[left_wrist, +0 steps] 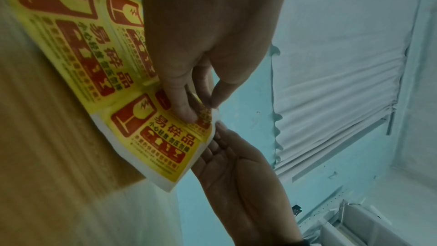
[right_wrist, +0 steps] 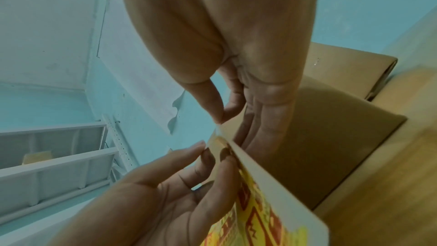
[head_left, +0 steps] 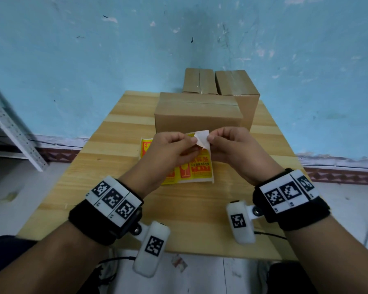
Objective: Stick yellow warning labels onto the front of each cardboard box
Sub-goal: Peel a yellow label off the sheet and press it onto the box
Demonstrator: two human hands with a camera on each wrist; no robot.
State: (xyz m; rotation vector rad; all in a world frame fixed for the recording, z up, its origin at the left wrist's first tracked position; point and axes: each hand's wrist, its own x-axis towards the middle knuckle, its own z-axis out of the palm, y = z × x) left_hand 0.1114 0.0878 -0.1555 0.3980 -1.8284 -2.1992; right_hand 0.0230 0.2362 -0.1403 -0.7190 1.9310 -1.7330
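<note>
While both hands work just above the wooden bench (head_left: 77,183), the left hand (head_left: 168,151) pinches the sheet of yellow labels (head_left: 197,168) between thumb and fingertips near its top edge. The right hand (head_left: 229,149) pinches the sheet's white corner (head_left: 202,137), which is folded up and back so its blank side shows. More yellow labels (left_wrist: 78,44) with red glass symbols lie flat on the bench under the hands. Just beyond the fingers stands a brown cardboard box (head_left: 198,117), sealed with tape, its plain front facing the person. Behind it are two more boxes: a taller one (head_left: 240,88) to the right and another (head_left: 200,81) beside it, against the blue wall (head_left: 115,49).
</note>
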